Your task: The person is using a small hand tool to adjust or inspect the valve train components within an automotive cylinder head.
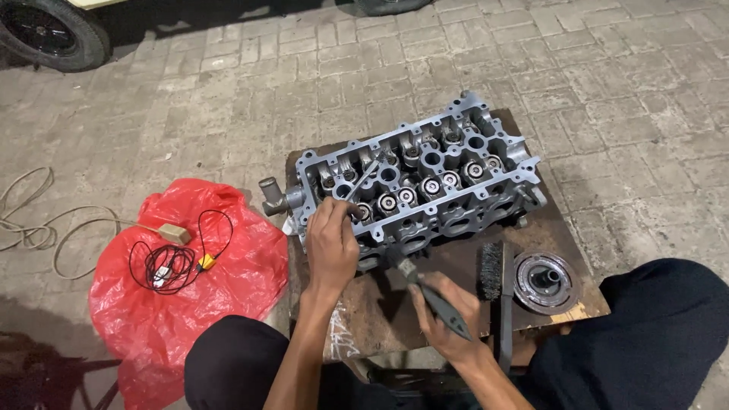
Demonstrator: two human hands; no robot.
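A grey cylinder head (421, 178) is being worked on, lying on a brown worktop (463, 262). A thin metal tool (363, 178) is being gripped by the left hand (332, 243) over a valve seat; a dark brush (433, 292) is being clasped in the right hand (448, 311). A slip could be scratching the seat, and bristles or grit could be dropping into open ports.
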